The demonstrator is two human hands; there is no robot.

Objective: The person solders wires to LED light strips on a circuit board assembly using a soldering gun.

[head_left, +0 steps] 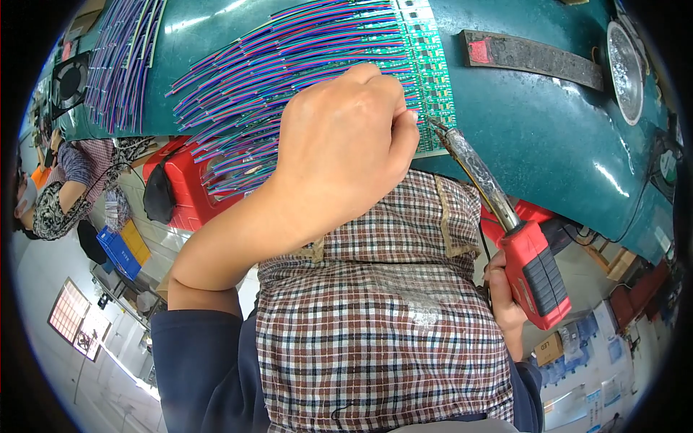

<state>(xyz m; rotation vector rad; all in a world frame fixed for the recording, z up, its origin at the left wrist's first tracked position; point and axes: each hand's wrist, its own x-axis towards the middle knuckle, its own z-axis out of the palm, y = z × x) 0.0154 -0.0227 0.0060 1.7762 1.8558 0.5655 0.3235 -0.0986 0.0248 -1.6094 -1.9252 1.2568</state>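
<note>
Over a green circuit board panel [439,86] my left hand [346,137] is closed, thumb against the curled fingers. It seems to pinch the end of one of the thin multicoloured wires [317,54] at the board; the fingertips are partly hidden. Rows of these wires stretch left from the panel across the bench. My right hand [503,292] is wrapped round the handle of a red and black soldering gun [530,270]. Its metal barrel slants up to the left, and its tip is at the row of pads beside my left thumb.
A dark bar [534,59] with a red patch lies on the green bench [498,108]. At the right stands a round metal dish [625,72]. Another wire bundle [123,65] and a black fan [70,83] are at the far left. Beyond the bench sits another person [65,187].
</note>
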